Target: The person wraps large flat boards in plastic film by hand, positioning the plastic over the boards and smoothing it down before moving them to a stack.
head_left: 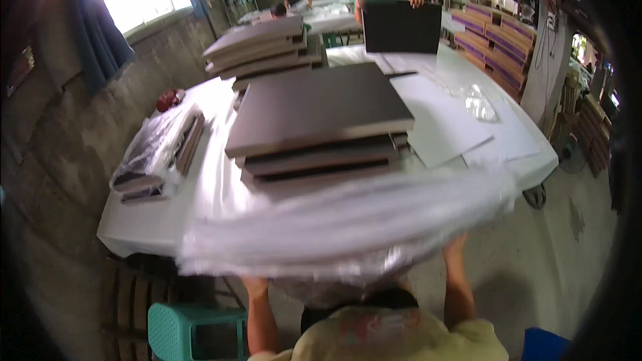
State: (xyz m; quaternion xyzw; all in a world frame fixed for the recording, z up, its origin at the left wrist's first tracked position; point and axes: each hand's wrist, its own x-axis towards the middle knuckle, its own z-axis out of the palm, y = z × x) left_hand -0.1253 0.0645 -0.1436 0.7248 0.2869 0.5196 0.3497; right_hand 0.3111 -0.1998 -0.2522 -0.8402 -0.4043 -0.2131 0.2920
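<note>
A wide bundle of clear plastic bags (pixel 348 224), smeared by motion, stretches across in front of my body at the near edge of the table. My left hand (pixel 255 285) holds its near side at the left, and my right hand (pixel 456 246) holds its right end. The plastic covers most of my fingers. Just beyond the bundle lies a stack of dark flat panels (pixel 321 103) with pale edges. White sheets (pixel 441 120) lie to the right of that stack, with a crumpled piece of clear plastic (pixel 480 103) on them.
Plastic-wrapped panels (pixel 157 150) lie at the table's left, near a small red object (pixel 170 99). Another panel stack (pixel 261 43) stands farther back. Across the white-covered table (pixel 134 227), a person in green holds up a dark panel (pixel 402 27). A green stool (pixel 194 331) stands below left.
</note>
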